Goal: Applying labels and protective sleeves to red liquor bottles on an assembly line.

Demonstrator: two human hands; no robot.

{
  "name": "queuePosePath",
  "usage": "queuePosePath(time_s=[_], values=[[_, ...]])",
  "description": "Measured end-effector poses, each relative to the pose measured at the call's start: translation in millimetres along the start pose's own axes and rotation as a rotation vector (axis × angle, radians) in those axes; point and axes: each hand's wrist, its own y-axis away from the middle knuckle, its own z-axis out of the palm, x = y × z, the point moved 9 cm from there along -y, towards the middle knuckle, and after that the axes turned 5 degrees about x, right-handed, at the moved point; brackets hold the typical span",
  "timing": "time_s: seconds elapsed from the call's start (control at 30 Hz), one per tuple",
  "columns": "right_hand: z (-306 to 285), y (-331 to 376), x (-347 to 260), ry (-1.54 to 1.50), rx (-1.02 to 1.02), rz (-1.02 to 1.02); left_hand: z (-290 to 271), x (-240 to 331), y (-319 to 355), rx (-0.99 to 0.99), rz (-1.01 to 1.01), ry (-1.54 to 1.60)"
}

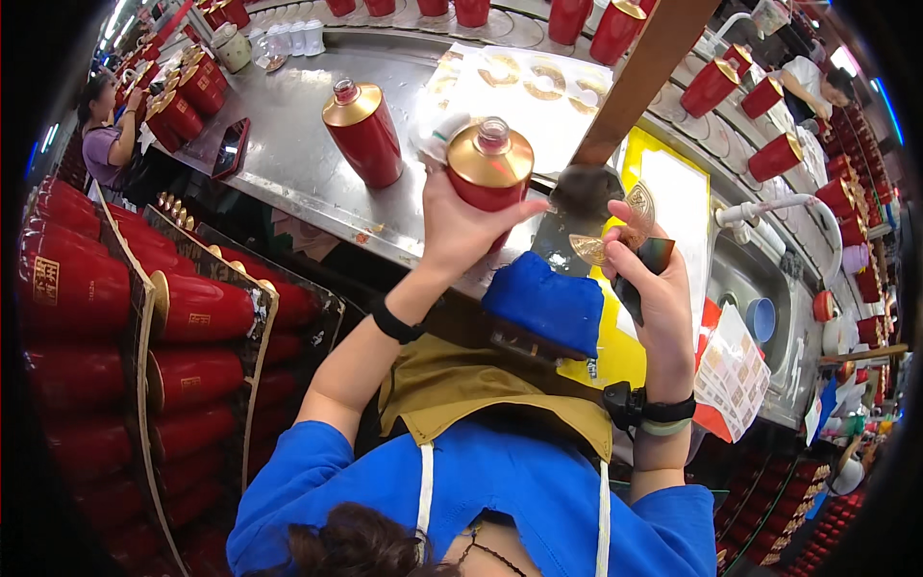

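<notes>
My left hand [466,226] is wrapped round a red bottle [490,168] with a gold shoulder and an uncapped clear neck. The bottle stands almost upright at the front edge of the metal table. My right hand [657,288] is closed round a dark, flat, scraper-like piece [656,258]. At its fingertips is a gold, half-round label [587,250]; whether it is pinched or lies just behind them I cannot tell. Another gold label [639,202] shows beyond the fingers. A second red bottle [365,139] stands to the left on the table.
White sheets with gold ring labels [538,82] lie behind the bottles. A brown post [639,87] rises beside them. Near my waist is a folded blue cloth [545,303]. A sink [740,279] is at right; racks of red bottles [197,306] fill the left. A co-worker [106,144] is far left.
</notes>
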Motion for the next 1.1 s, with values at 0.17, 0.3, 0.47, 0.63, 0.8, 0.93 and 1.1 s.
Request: queuePosePath(time_s=[0.17, 0.3, 0.47, 0.63, 0.8, 0.93, 1.1], values=[[11.7, -11.2, 4.0, 0.068, -0.018, -0.018, 7.1, 3.4, 24.0, 0.025, 0.189, -0.112], [14.6, -19.8, 2.7, 0.09, -0.023, -0.052, 7.7, 9.9, 27.7, -0.123, 0.111, 0.113], [13.5, -26.4, 0.8, 0.12, 0.003, -0.08, 1.6, 1.8, 27.5, -0.057, 0.09, -0.03], [25.1, -24.4, -10.8, 0.193, -0.006, -0.11, 2.0, -8.8, 26.3, -0.028, 0.041, -0.005], [48.1, -23.0, -21.9, 0.206, -0.074, -0.18, -26.9, 29.8, 36.6, 0.013, 0.192, -0.183], [81.5, -8.6, -30.0, 0.009, -0.275, -0.107, -20.9, 31.5, 48.1, -0.269, -0.212, 0.366], [83.8, -14.2, -6.9, 0.068, -0.263, -0.057, -27.7, 29.9, 31.9, -0.026, -0.389, 0.546]])
